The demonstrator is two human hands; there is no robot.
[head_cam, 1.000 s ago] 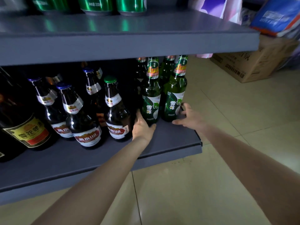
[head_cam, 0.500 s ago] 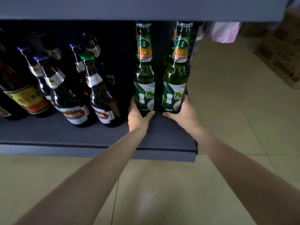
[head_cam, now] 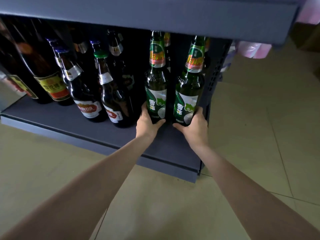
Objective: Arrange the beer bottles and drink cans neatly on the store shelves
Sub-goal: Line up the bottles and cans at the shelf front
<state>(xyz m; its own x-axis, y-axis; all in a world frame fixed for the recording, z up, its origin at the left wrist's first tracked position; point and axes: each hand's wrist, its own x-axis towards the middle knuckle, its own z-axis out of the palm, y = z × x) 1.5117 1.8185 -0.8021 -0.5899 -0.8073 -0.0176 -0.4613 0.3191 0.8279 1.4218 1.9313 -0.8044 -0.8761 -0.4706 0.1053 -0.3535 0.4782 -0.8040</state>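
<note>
Two green glass bottles stand upright side by side at the right end of the lower shelf (head_cam: 86, 129), a narrow gap between them. The left green bottle (head_cam: 156, 87) and the right green bottle (head_cam: 189, 90) share one shape: a cylindrical body, rounded shoulder and long slim neck. Each has a glossy green-and-white body label and a foil neck wrap with a red and yellow band. The left hand (head_cam: 147, 123) wraps the base of the left green bottle, thumb curled across its front. The right hand (head_cam: 195, 125) grips the base of the right green bottle likewise. More green bottles stand behind, partly hidden.

To the left stand brown glass bottles (head_cam: 86, 94), dark and glossy, with red-and-white oval labels, silver neck foils and blue or green caps. Farther left are taller dark bottles (head_cam: 50, 80) with yellow and red labels.

The shelf is matt grey-blue board with a raised front lip. The upper shelf (head_cam: 155, 13) of the same finish overhangs it. A perforated side panel (head_cam: 213, 78) closes the right end. The floor (head_cam: 259, 118) is pale glossy tile with thin joints.
</note>
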